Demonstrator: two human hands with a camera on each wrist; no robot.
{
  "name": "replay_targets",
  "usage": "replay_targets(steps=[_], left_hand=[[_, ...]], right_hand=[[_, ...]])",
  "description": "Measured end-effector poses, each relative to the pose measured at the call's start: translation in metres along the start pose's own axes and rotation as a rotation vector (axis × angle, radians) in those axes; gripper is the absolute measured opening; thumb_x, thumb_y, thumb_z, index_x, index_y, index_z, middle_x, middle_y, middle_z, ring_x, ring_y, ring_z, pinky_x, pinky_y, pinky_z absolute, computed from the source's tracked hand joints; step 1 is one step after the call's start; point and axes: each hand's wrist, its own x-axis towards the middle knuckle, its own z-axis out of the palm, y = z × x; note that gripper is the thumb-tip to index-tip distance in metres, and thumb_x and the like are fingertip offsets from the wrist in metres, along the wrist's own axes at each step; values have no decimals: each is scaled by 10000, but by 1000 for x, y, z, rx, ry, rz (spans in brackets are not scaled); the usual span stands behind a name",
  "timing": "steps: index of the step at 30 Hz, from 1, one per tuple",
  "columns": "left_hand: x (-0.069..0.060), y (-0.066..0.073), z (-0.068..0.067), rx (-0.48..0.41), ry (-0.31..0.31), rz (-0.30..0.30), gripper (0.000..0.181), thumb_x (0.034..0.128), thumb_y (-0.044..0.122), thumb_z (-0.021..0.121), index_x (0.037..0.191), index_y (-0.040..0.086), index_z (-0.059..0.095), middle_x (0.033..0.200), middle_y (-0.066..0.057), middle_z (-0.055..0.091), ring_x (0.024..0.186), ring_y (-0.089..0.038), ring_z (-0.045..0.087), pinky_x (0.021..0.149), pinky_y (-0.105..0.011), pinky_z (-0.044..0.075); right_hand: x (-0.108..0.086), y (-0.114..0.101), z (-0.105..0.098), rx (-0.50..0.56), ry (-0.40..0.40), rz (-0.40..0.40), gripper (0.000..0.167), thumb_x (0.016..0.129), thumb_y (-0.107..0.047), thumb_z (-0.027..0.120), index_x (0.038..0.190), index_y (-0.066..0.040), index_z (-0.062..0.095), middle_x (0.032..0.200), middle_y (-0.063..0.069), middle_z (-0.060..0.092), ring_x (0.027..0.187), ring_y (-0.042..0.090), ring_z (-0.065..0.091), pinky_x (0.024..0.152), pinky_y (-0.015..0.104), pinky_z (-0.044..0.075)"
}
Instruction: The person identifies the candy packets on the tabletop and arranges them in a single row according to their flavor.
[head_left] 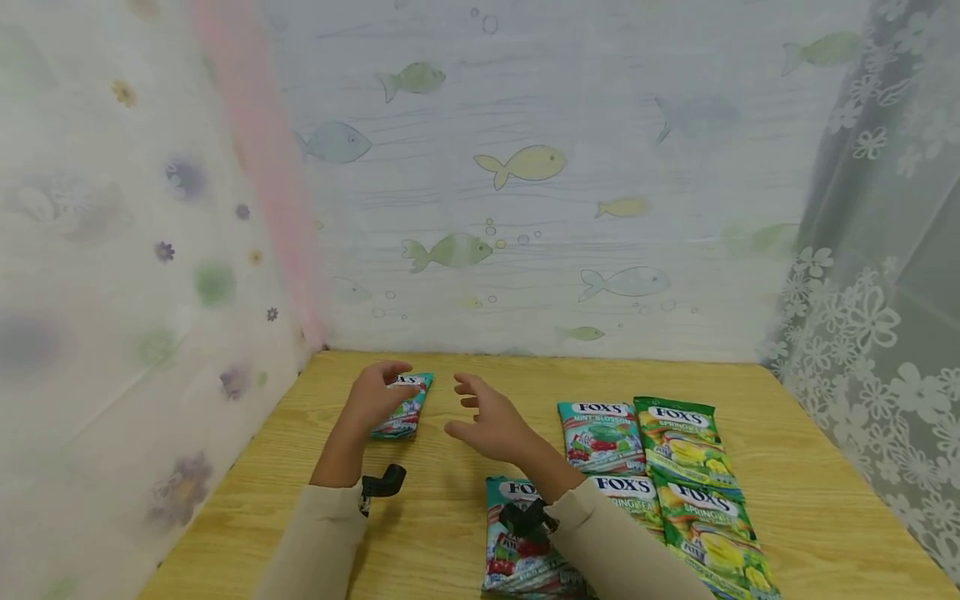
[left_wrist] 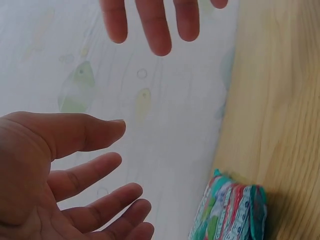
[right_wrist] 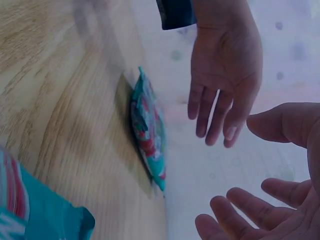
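Both hands hover over the table with palms turned toward each other and fingers loosely spread. The left hand (head_left: pixel 377 395) is above and partly in front of a teal Fox's candy bag (head_left: pixel 405 417), which lies on the wood at the back left. In the left wrist view that candy bag (left_wrist: pixel 232 210) sits below the left hand (left_wrist: pixel 75 185), apart from it. My right hand (head_left: pixel 491 421) holds nothing and is left of the other bags. The right wrist view shows the right hand (right_wrist: pixel 280 195) facing the left hand (right_wrist: pixel 227 70), with a gap between them.
On the right lie a teal Mint Blossom bag (head_left: pixel 602 437), two green Spring Tea bags (head_left: pixel 686 442) (head_left: pixel 712 533), another Spring Tea bag (head_left: pixel 630 504) partly under the right forearm, and a teal bag (head_left: pixel 510 542) in front. Fish-printed cloth (head_left: pixel 525 250) closes the back of the wooden table (head_left: pixel 442 517).
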Motion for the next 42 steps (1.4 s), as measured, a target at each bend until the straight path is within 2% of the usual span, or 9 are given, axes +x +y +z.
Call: replay_targets(steps=[6,11,17,23,30,34,42], left_hand=[[-6,13,12,28,-31,43,533,981,279,718,1463,104,574,1529,-182,519,1433,-412,463,1069,-579,499],[-10,25,19,50,-29,45,547,971,306,734,1467,139,576,1520,-157,535,1412,-392,494,1022,-570,534],[-16,41,31,23,-53,45,532,969,253,735,1466,153,571,1513,-107,552,1393,-361,522,1017,-555,535],[-23,53,54,5,-99,56,528,969,245,740,1462,166,566,1514,-77,547,1359,-312,555,974,-527,565],[-24,58,86,-12,-124,105,471,975,242,736,1414,145,597,1447,-76,585,1263,-294,615,877,-447,604],[-26,64,101,-48,-152,101,477,969,233,742,1414,141,598,1437,-78,591,1235,-284,632,846,-415,615],[-27,75,129,-117,-212,81,475,970,253,742,1413,162,596,1416,-54,596,1201,-251,636,844,-403,609]], right_hand=[[-15,1,-16,-2,23,-23,755,988,-290,722,1623,-246,316,1577,61,469,1417,321,507,1146,579,438],[-28,2,-33,-36,71,-2,746,975,-237,743,1609,-239,351,1566,63,486,1413,321,517,1135,575,452],[-44,10,-56,-64,129,6,711,976,-189,740,1594,-189,389,1563,109,489,1429,367,493,1139,598,435],[-59,17,-82,-90,165,42,700,987,-207,721,1595,-188,376,1574,126,470,1443,387,466,1142,610,426],[-72,25,-104,-107,194,88,672,1004,-253,700,1591,-193,378,1592,144,443,1454,394,440,1136,589,441],[-77,30,-115,-112,201,104,652,1017,-265,682,1589,-179,383,1600,169,423,1451,431,432,1086,593,488],[-85,38,-136,-159,221,167,635,1028,-291,660,1584,-144,392,1593,206,422,1453,465,410,1064,628,487]])
